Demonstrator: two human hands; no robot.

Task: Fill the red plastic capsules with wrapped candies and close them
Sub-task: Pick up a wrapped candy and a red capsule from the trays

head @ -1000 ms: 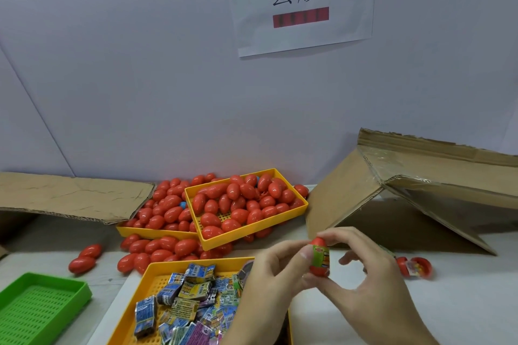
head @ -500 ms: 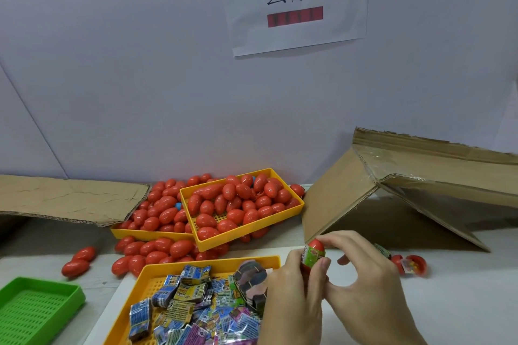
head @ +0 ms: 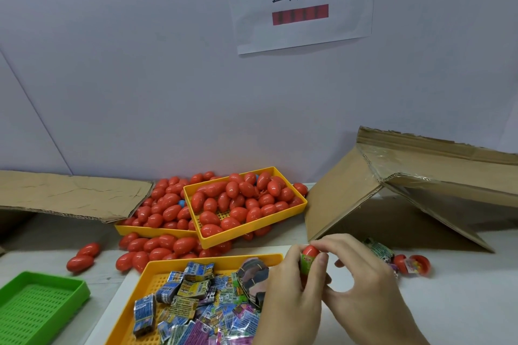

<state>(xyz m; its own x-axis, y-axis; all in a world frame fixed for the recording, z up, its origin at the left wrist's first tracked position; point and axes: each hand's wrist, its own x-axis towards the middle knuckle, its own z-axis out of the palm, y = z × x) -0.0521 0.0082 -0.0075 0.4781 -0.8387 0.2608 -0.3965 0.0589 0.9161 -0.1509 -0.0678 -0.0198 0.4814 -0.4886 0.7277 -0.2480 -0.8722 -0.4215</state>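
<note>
red capsule (head: 310,252) with candy wrapper showing, upright at 5 o'clock, pinched by curled left hand (head: 291,288) fingers and right hand (head: 361,283) fingertips on top. candy tray (head: 157,274) at 7 o'clock; capsule trays (head: 252,227) at 12 o'clock.

— What's in the hands?
— A red capsule (head: 310,250) with a candy (head: 307,260) inside, pinched by the left hand (head: 291,288) and right hand (head: 361,283).
— And at nine o'clock?
— A yellow tray (head: 157,274) of candies.

Capsules (head: 246,199) are heaped in two stacked trays (head: 301,206), set behind a tray (head: 157,269) of wrapped candies (head: 196,300).
</note>
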